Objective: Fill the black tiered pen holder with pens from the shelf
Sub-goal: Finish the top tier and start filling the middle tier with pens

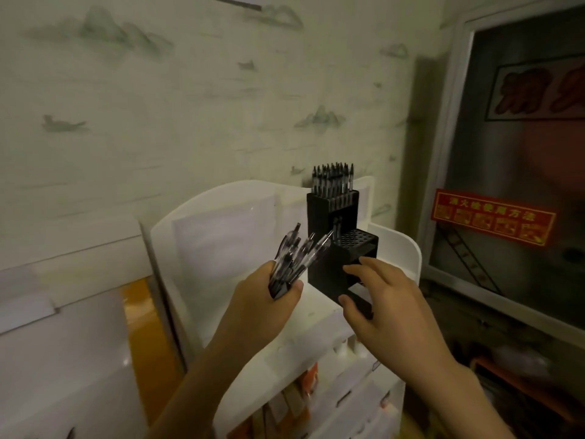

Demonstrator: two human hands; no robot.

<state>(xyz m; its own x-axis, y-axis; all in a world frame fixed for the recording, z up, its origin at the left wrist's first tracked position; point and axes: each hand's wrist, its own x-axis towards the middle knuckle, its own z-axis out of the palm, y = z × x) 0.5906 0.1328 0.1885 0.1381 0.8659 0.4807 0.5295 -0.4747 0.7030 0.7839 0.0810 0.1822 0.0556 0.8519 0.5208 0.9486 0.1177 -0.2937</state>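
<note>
The black tiered pen holder (343, 245) stands on top of a white shelf unit (319, 315). Its top tier is packed with several pens (333, 180); one or two pens stand at the back of the middle tier. My left hand (269, 299) grips a bundle of clear-barrelled pens (299, 255), their tips fanning up and right, just left of the holder. My right hand (376, 299) reaches over the holder's lowest tier, thumb and fingers spread and close to its front; I cannot tell if they touch it.
A white curved back panel (221, 229) rises behind the shelf top. Below are white drawers or slots with orange items (311, 380). A glass-fronted cabinet with a red label (492, 217) stands to the right, a white unit (63, 280) to the left.
</note>
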